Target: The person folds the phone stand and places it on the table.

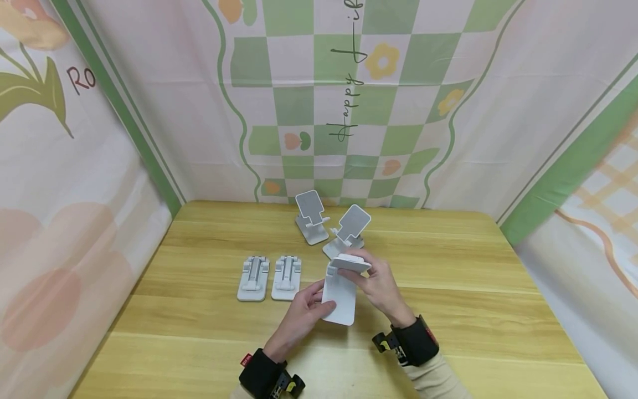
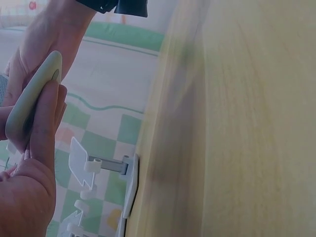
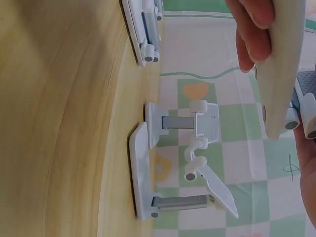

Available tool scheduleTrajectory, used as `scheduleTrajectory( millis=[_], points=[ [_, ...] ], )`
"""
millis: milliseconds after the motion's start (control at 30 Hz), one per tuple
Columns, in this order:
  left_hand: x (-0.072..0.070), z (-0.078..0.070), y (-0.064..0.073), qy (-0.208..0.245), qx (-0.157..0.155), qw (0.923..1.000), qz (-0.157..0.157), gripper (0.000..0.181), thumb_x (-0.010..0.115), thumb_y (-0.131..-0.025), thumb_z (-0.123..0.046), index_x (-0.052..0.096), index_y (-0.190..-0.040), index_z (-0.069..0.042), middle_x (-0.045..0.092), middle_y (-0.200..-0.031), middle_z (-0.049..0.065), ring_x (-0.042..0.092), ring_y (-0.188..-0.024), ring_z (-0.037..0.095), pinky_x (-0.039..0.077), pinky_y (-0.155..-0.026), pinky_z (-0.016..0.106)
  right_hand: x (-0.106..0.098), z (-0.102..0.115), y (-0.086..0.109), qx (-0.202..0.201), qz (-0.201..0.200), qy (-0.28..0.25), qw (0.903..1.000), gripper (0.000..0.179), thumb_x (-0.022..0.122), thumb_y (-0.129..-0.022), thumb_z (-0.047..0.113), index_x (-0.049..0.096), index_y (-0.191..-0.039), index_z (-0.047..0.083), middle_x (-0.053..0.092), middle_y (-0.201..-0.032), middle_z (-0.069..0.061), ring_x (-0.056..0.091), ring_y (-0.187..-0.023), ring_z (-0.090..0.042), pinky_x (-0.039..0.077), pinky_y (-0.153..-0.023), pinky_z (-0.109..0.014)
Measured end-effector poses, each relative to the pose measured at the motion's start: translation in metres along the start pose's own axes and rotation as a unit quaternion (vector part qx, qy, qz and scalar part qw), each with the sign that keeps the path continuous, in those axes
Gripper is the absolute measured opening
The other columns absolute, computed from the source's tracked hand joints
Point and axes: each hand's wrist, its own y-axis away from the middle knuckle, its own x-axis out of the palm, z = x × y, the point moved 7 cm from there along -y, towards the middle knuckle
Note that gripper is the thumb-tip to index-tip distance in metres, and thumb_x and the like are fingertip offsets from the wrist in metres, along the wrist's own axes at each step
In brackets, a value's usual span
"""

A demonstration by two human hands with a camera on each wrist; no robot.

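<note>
Head view: above and behind the left hand (image 1: 300, 315) and right hand (image 1: 379, 285), facing forward and down over most of the table (image 1: 458, 310). Wrist views: close to each hand, rolled sideways, facing the curtain (image 1: 199, 116); both include the raised phone stands (image 1: 310, 208) beyond the hands.

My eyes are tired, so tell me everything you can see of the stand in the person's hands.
The stand is white and plastic-looking: a flat, round-cornered panel joined to a second part angled away, with a grey textured patch visible in the right wrist view. It is held tilted above the table. The left hand pinches the panel's edge; the right hand grips the angled part.
</note>
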Motion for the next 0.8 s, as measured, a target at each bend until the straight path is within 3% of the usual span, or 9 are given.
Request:
scheduleTrajectory(
  millis=[167, 267, 400, 567, 800],
  points=[
    [0.000, 0.001, 0.000, -0.007, 0.002, 1.0000, -0.001, 0.059, 0.058, -0.091, -0.011, 0.034, -0.143, 0.004, 0.058, -0.126, 0.024, 0.063, -0.102, 0.024, 0.054, -0.082, 0.031, -0.001, 0.000, -0.001, 0.021, 0.026, -0.004, 0.9994, 0.033, 0.071, -0.076, -0.005, 0.061, -0.108, -0.003, 0.067, -0.100, -0.018, 0.059, -0.094, -0.010, 0.050, -0.079, -0.031],
    [-0.001, 0.002, 0.000, -0.013, -0.003, 0.9999, -0.007, 0.060, 0.058, -0.092, -0.014, 0.034, -0.144, 0.002, 0.058, -0.126, 0.021, 0.062, -0.103, 0.023, 0.053, -0.084, 0.031, -0.002, 0.003, -0.002, 0.044, 0.042, -0.014, 0.9981, 0.038, 0.069, -0.079, -0.003, 0.058, -0.116, -0.005, 0.063, -0.111, -0.019, 0.056, -0.101, -0.013, 0.046, -0.088, -0.033],
    [-0.004, 0.004, 0.000, -0.017, -0.009, 0.9997, -0.017, 0.061, 0.058, -0.092, -0.016, 0.033, -0.145, 0.000, 0.059, -0.127, 0.019, 0.062, -0.104, 0.022, 0.053, -0.085, 0.031, -0.008, 0.012, -0.004, 0.049, 0.034, -0.021, 0.9980, 0.046, 0.068, -0.081, -0.002, 0.052, -0.124, -0.006, 0.055, -0.123, -0.018, 0.053, -0.108, -0.016, 0.043, -0.097, -0.037],
    [-0.007, 0.006, 0.000, -0.022, -0.012, 0.9994, -0.022, 0.061, 0.059, -0.092, -0.018, 0.034, -0.145, -0.001, 0.060, -0.125, 0.018, 0.062, -0.103, 0.022, 0.053, -0.085, 0.032, -0.017, 0.034, -0.010, -0.037, -0.013, 0.061, 0.9974, 0.046, 0.074, -0.074, -0.002, 0.060, -0.118, -0.002, 0.057, -0.117, -0.013, 0.054, -0.107, -0.018, 0.045, -0.095, -0.034],
    [-0.008, 0.006, 0.000, -0.024, -0.008, 0.9994, -0.023, 0.061, 0.058, -0.092, -0.018, 0.033, -0.146, -0.002, 0.058, -0.128, 0.019, 0.061, -0.105, 0.021, 0.052, -0.087, 0.033, -0.013, 0.051, -0.013, -0.179, -0.017, 0.192, 0.9648, 0.041, 0.078, -0.070, 0.004, 0.068, -0.110, 0.003, 0.061, -0.109, -0.006, 0.053, -0.103, -0.017, 0.047, -0.084, -0.021]
  ],
)
